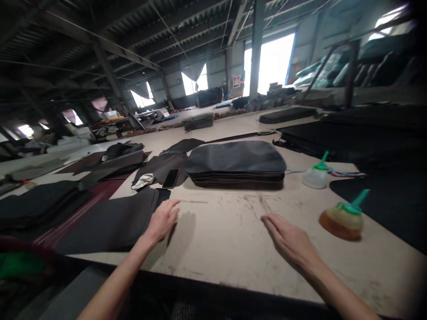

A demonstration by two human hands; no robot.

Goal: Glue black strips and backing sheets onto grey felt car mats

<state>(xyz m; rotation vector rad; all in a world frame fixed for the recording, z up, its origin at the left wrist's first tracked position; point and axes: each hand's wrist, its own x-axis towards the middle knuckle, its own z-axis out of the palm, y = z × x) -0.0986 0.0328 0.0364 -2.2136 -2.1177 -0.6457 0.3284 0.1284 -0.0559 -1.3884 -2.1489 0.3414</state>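
Note:
My left hand [163, 220] is at the right edge of a stack of dark grey sheets [113, 220], its fingers loosely bent and apart. A narrow dark shape under it is too blurred to name. Farther right, my right hand [287, 235] rests low over the pale tabletop [220, 249], fingers stretched forward and nothing plainly in them. Beyond both hands lies a thick pile of dark, round-cornered pads [235, 162]. A thin stick-like line [194, 202] shows on the table just past my left fingertips.
Two squeeze bottles with green spouts, one clear [315, 177] and one with amber liquid [343, 220], stand at right. A phone [171, 178] and a crumpled white cloth [143, 181] lie behind my left hand. Dark sheets [360, 138] cover the right side; more stacks [40, 202] lie left.

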